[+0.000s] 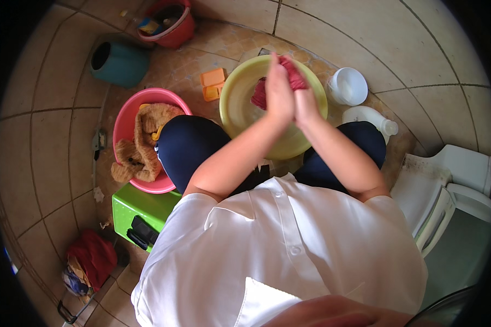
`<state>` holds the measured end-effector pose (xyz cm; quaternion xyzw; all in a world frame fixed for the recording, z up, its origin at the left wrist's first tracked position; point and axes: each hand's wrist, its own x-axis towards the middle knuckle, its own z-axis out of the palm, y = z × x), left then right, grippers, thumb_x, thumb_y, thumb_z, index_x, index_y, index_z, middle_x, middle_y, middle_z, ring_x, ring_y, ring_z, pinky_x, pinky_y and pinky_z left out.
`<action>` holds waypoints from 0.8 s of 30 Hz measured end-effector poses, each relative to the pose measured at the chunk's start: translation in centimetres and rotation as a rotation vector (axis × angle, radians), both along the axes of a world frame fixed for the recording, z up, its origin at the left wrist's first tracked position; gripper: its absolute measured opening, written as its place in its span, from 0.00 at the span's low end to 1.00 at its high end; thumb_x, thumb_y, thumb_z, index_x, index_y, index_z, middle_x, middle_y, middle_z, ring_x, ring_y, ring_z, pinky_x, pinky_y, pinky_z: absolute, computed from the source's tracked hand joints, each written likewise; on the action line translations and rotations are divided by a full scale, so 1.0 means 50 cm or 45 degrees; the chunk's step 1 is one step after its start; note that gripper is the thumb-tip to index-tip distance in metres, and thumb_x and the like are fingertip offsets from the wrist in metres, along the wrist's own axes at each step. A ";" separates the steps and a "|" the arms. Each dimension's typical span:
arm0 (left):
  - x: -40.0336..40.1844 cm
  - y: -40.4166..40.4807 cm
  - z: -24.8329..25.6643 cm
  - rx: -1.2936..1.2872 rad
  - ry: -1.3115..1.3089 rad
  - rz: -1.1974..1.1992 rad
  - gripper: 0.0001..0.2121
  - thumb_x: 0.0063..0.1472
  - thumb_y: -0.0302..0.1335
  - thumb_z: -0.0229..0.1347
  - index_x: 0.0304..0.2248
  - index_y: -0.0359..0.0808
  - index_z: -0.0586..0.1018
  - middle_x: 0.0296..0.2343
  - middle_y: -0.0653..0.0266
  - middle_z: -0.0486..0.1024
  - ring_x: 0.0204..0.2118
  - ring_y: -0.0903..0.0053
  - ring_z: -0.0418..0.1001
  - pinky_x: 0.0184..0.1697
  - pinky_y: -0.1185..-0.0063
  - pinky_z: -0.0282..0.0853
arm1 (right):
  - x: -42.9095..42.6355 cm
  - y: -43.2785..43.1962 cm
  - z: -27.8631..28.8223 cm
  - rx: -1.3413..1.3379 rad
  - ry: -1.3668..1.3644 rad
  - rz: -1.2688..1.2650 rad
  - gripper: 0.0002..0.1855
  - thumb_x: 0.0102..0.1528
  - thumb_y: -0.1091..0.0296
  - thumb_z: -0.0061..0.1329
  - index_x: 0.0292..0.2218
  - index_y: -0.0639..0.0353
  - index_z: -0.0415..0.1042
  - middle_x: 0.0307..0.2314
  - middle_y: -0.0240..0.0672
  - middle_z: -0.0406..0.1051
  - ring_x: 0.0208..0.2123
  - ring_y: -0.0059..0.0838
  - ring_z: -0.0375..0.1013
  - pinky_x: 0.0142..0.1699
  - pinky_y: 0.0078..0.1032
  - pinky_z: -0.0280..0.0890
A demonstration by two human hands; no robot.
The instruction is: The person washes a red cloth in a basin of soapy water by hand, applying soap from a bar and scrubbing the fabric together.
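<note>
A dark red cloth (293, 74) is pressed between my two hands above a pale yellow basin (234, 122). The palm of my left hand (280, 90) lies flat against it, fingers pointing up and away from me. My right hand (305, 104) meets it from the other side, its fingers mostly hidden by the cloth. Another dark red part shows left of my left hand; I cannot tell whether it is the same piece. The basin stands on the floor between my knees. Motion blurs the fingertips slightly.
A pink basin (125, 108) holding a brown plush toy (147, 135) stands left. Beyond are an orange soap box (212, 84), a teal container (122, 65) and a red bucket (184, 30). On the right are a white tub (352, 83), a white bottle (366, 116) and a washing machine (429, 180).
</note>
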<state>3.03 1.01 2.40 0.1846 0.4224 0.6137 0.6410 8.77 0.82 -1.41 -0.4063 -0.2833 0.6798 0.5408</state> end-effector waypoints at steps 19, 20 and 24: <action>-0.028 0.019 -0.039 -0.049 -0.193 0.000 0.24 0.59 0.37 0.33 0.50 0.29 0.52 0.50 0.54 0.51 0.53 0.72 0.48 0.54 0.79 0.42 | -0.027 -0.038 0.003 0.086 -0.029 0.035 0.24 0.52 0.60 0.39 0.48 0.63 0.55 0.46 0.37 0.56 0.48 0.24 0.55 0.52 0.20 0.48; -0.031 0.020 -0.049 -0.012 -0.082 0.054 0.24 0.59 0.37 0.33 0.50 0.29 0.52 0.50 0.55 0.51 0.53 0.72 0.47 0.54 0.79 0.41 | -0.030 -0.048 -0.014 0.194 -0.166 0.001 0.23 0.53 0.61 0.37 0.48 0.63 0.56 0.46 0.37 0.57 0.47 0.24 0.55 0.51 0.20 0.48; 0.003 -0.017 -0.079 0.150 0.048 0.024 0.24 0.59 0.38 0.33 0.50 0.29 0.51 0.51 0.55 0.49 0.54 0.72 0.45 0.55 0.80 0.39 | 0.002 -0.005 -0.015 -0.090 0.027 0.058 0.21 0.54 0.63 0.34 0.47 0.63 0.57 0.44 0.36 0.58 0.47 0.24 0.55 0.51 0.20 0.48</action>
